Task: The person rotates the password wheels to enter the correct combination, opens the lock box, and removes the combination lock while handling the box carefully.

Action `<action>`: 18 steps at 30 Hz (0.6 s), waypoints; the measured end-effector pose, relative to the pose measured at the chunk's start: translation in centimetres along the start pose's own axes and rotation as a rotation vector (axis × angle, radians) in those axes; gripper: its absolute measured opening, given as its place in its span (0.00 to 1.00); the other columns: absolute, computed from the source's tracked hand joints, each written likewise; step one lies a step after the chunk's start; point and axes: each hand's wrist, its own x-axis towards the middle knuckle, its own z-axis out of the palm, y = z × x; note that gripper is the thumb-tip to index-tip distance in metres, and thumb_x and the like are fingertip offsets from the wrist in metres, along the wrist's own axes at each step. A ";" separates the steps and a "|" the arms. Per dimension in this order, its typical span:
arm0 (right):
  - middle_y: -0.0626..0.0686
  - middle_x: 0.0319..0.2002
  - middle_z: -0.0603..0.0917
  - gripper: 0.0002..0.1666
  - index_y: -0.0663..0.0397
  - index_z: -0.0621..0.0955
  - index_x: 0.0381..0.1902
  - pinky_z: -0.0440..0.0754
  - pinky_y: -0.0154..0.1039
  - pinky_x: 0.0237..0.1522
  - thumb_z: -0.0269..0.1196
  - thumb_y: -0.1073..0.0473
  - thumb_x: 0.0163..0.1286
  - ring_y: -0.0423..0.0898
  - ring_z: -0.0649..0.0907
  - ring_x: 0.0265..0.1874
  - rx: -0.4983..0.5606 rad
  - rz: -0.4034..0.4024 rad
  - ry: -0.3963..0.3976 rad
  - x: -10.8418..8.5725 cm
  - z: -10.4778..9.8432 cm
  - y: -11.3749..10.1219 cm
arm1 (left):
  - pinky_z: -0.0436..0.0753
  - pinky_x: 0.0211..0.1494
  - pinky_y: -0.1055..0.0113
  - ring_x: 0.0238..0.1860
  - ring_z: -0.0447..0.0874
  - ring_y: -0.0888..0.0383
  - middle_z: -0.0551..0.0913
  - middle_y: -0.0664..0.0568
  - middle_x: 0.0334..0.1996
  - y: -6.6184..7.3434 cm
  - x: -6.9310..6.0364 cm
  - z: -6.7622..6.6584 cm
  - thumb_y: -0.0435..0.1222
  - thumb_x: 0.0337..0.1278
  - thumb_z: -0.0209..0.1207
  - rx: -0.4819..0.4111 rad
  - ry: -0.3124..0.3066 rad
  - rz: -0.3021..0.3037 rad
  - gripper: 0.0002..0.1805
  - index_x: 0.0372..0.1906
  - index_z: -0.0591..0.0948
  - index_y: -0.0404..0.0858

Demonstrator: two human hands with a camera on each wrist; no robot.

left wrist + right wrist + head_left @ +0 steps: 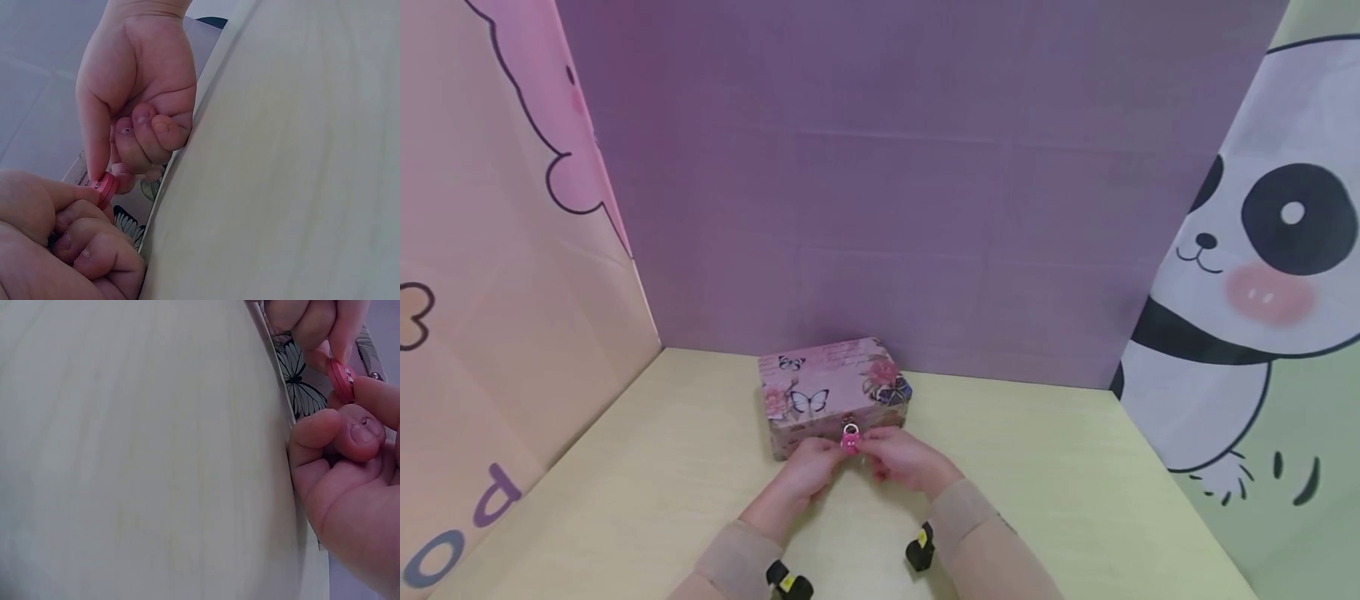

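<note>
A small pink padlock with a silver shackle hangs at the front clasp of a pink box printed with butterflies and flowers. My left hand pinches the padlock from the left, thumb and finger on its edge. From the opposite side my right hand pinches it too, its other fingers curled in. Small number dials show on the lock body in the right wrist view. In the left wrist view, fingers partly cover the padlock. The lid is down.
The box stands on a pale wooden table, close to a purple back wall. A panda-printed panel rises on the right and a pink cartoon panel on the left. Black straps with yellow marks sit at the wrists.
</note>
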 end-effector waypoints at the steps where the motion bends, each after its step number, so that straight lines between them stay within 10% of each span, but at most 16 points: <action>1: 0.47 0.24 0.68 0.15 0.65 0.82 0.50 0.72 0.36 0.28 0.55 0.59 0.79 0.41 0.66 0.21 0.008 0.006 -0.002 0.0 -0.1 0.0 | 0.57 0.14 0.71 0.10 0.56 0.65 0.61 0.61 0.12 0.0 0.0 0.0 0.37 0.72 0.57 -0.005 -0.001 0.001 0.13 0.37 0.83 0.29; 12: 0.45 0.20 0.64 0.21 0.63 0.77 0.56 0.66 0.35 0.26 0.56 0.50 0.79 0.41 0.62 0.19 -0.081 0.014 0.039 -0.9 -1.8 -1.1 | 0.56 0.13 0.72 0.09 0.55 0.66 0.61 0.62 0.12 0.0 0.2 0.1 0.37 0.66 0.62 -0.030 0.021 0.003 0.14 0.33 0.83 0.27; 18: 0.54 0.33 0.77 0.23 0.65 0.77 0.59 0.69 0.35 0.27 0.60 0.52 0.76 0.41 0.65 0.20 -0.176 -0.053 0.054 -1.3 -3.0 -1.7 | 0.57 0.13 0.72 0.10 0.56 0.66 0.62 0.62 0.12 0.1 0.1 0.1 0.37 0.67 0.61 -0.025 0.034 -0.012 0.14 0.34 0.83 0.27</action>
